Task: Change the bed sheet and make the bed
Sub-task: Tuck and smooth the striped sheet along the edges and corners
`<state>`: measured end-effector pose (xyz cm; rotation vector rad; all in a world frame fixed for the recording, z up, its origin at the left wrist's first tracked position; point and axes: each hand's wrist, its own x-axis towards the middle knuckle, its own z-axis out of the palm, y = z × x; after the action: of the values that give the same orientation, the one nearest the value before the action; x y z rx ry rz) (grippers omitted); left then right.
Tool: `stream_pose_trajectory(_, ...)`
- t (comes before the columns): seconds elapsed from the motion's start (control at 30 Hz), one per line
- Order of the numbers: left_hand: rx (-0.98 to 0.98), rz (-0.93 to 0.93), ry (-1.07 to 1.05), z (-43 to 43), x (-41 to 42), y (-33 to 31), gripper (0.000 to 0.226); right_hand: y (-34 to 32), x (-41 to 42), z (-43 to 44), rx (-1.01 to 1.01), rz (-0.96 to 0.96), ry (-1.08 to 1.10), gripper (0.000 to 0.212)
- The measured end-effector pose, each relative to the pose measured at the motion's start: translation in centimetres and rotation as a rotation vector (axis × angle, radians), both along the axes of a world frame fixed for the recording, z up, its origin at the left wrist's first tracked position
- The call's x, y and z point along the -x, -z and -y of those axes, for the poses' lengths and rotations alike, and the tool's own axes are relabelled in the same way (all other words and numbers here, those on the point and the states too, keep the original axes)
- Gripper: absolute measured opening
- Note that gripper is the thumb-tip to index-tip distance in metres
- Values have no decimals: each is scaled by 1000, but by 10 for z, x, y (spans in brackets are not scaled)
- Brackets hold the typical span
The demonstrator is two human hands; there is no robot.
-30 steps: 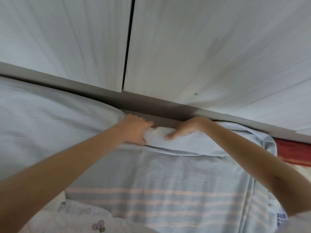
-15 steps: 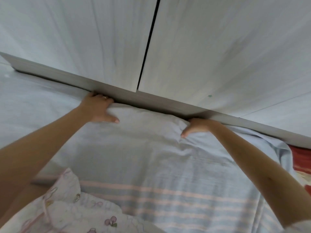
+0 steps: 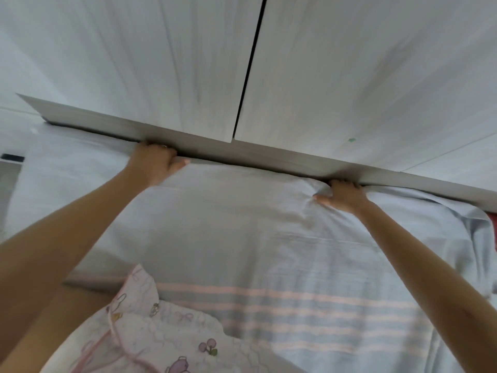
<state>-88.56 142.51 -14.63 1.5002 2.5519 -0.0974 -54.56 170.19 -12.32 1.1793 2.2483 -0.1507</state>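
Note:
A pale blue bed sheet (image 3: 242,227) with pink stripes lower down covers the mattress up to the far edge. My left hand (image 3: 153,164) grips the sheet's far edge, its fingers curled down into the gap by the grey ledge (image 3: 269,154). My right hand (image 3: 343,196) holds the same edge further right, thumb on top and fingers tucked into the gap, with the cloth bunched around it. The fingertips of both hands are hidden in the gap.
White wardrobe doors (image 3: 349,76) rise straight behind the ledge, split by a dark seam. A white cloth with cartoon prints (image 3: 150,332) lies at the near left. A strip of red fabric (image 3: 492,224) shows at the right edge.
My left hand slid left along the far edge, spreading the sheet flat where a white bunch had been. My right hand stayed at the gap, and the view shifted left.

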Motion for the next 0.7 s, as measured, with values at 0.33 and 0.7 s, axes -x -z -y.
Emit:
stream_pose_trajectory(0.33, -143, -124, 89, 57, 25, 32, 56, 47, 6, 84, -25, -329, -239, 86)
stream_pose_trajectory(0.7, 348, 282, -234, 21, 69, -10, 50, 13, 161, 167, 207, -566, -427, 65)
